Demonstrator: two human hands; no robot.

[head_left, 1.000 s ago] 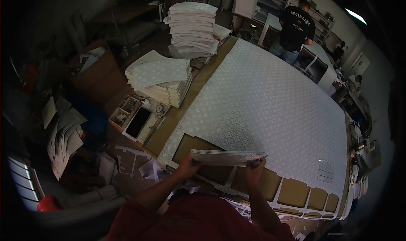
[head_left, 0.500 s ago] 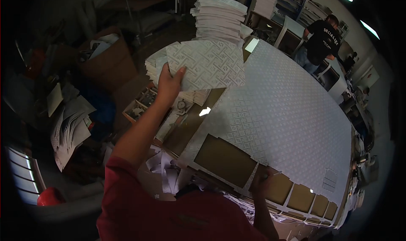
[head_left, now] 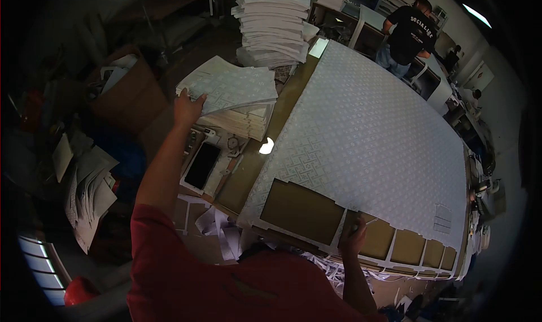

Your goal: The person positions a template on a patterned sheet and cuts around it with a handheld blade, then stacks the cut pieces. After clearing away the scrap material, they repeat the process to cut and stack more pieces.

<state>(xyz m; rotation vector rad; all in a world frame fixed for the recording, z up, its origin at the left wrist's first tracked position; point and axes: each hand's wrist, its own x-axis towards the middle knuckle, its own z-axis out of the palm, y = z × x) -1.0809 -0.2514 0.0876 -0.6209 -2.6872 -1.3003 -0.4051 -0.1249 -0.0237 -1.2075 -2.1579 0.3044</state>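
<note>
My left hand (head_left: 187,108) is closed on the near left edge of a cut patterned sheet (head_left: 240,87), thumb at the edge. The sheet lies over a stack of similar pale cut pieces (head_left: 251,121) beside the table. My right hand (head_left: 354,240) is low over the table's near edge, fingers curled round a slim pointed tool (head_left: 370,222); its exact kind is too dark to make out. Beneath lies a large pale sheet with a repeating pattern (head_left: 372,135). Its near edge has cut-out openings showing the brown board (head_left: 302,212), divided by narrow strips.
A tall stack of white sheets (head_left: 271,28) stands at the back. A phone (head_left: 203,165) lies in a tray left of the table. At left are a large brown bin (head_left: 135,87) and loose sheets (head_left: 93,186). Another person in a black shirt (head_left: 409,37) works at the back right.
My left hand has lowered the patterned sheet left onto the stack, uncovering the phone. My right hand stays near the table edge with the tool.
</note>
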